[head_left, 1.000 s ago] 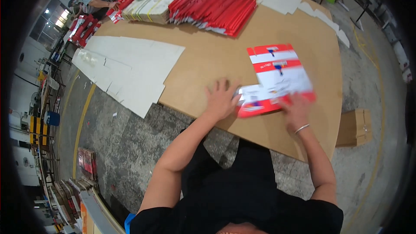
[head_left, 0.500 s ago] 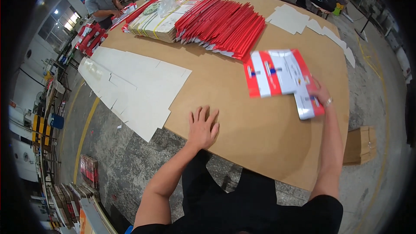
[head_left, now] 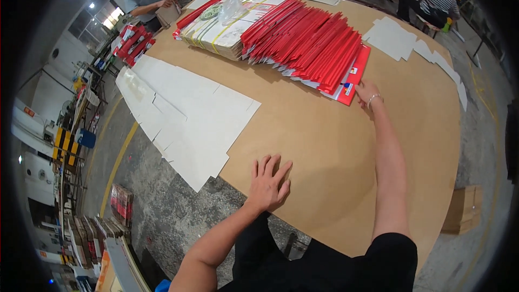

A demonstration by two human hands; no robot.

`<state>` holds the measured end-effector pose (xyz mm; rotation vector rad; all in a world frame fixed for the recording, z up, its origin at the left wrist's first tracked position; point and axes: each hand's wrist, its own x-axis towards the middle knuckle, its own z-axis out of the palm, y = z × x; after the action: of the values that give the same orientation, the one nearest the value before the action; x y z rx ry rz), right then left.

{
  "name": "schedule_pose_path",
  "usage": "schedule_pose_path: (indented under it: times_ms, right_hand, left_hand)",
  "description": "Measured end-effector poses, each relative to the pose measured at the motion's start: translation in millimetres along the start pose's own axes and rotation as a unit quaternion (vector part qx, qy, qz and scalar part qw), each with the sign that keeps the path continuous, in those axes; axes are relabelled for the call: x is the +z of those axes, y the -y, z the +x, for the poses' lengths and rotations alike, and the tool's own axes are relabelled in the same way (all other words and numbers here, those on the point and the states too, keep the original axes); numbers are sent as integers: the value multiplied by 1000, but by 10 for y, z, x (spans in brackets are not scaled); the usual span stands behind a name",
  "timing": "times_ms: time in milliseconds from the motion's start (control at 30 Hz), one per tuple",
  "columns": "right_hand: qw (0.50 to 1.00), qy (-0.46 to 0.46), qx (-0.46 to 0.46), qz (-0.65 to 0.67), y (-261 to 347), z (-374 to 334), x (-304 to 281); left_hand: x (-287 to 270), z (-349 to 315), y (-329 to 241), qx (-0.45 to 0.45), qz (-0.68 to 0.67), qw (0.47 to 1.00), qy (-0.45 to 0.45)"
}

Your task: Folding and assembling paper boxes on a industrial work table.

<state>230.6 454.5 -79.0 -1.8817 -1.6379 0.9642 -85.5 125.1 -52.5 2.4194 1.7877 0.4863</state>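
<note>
At the right end of a leaning row of red cartons [head_left: 311, 48], a flat red-and-white printed carton [head_left: 352, 81] lies partly under its neighbours. My right hand [head_left: 369, 94], a bracelet on its wrist, has its fingers closed at that carton's outer edge. Nearer to me, my left hand [head_left: 267, 186] rests with spread fingers on the brown tabletop [head_left: 324, 167] and holds nothing. A large off-white cardboard sheet [head_left: 189, 113] lies left of it, reaching over the table's edge.
A strapped pile of flat cartons [head_left: 216, 30] with clear plastic on top stands left of the row. More pale sheets [head_left: 390, 38] lie along the far right edge. A brown box [head_left: 462, 211] stands on the floor at right. Other people work beyond the table.
My right hand has moved the printed carton left and away from me, to the end of the red row, where most of it is now covered. My left hand stays on the table.
</note>
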Motion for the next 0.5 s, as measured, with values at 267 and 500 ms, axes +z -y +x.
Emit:
schedule_pose_path:
  times_ms: [267, 500]
  right_hand:
    - [994, -33, 27, 102, 44, 26, 207]
    - [991, -69, -118, 7, 103, -2016, 961]
  left_hand:
    - [71, 69, -88, 26, -31, 999, 1]
    - [105, -157, 115, 25, 2, 1000, -18]
